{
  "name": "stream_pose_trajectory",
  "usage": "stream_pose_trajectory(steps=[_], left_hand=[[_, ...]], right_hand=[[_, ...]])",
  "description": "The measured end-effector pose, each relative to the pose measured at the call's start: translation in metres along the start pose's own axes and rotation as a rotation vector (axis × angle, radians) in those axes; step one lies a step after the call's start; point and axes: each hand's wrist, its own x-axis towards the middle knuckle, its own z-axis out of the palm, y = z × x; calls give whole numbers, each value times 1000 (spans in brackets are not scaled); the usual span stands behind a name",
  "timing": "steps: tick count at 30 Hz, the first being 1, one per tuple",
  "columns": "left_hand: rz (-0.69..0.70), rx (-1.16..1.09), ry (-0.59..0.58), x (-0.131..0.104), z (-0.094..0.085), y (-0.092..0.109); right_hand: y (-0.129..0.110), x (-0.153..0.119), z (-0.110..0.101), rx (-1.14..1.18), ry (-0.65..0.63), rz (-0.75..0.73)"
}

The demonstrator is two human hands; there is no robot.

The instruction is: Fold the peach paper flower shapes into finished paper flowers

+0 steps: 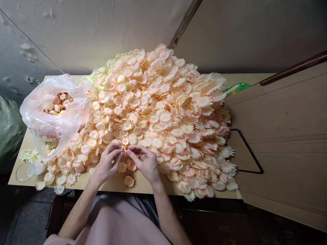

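Observation:
Both hands meet at the front of a large heap of artificial flower petal discs [153, 112], pale pink and cream with fringed edges. Between the fingertips is a small yellowish petal disc [124, 148], mostly covered by the fingers. My left hand [108, 161] pinches it from the left with thumb and forefinger. From the right, my right hand [145, 161] pinches the same piece, its other fingers curled. Just below the hands, a few loose petal discs lie on the table, the nearest to the edge being a single pink-centred disc [129, 181].
A clear plastic bag [58, 119] with small curled flower pieces stands at the left. Near it lies a transparent cup [25, 172] on the tabletop [87, 182]. A cardboard sheet [281, 136] leans at the right, beside a black metal bracket [251, 153] and a green packet [240, 88].

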Motion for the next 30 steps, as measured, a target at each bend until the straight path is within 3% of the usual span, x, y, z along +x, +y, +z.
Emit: stream_pose_trajectory(steps=[7,16,23,30], left_hand=[[7,41,-21,-2,1,-3],[55,121,-41,0,3,4],[-33,72,60,2,-2,3],[-101,-32,99,-1,-2,3]], right_hand=[[0,0,1,81,-34,21],[-1,-2,-3,12,-35,1],[5,1,-7,84,104,5],[4,-2,-9,116,89,11]])
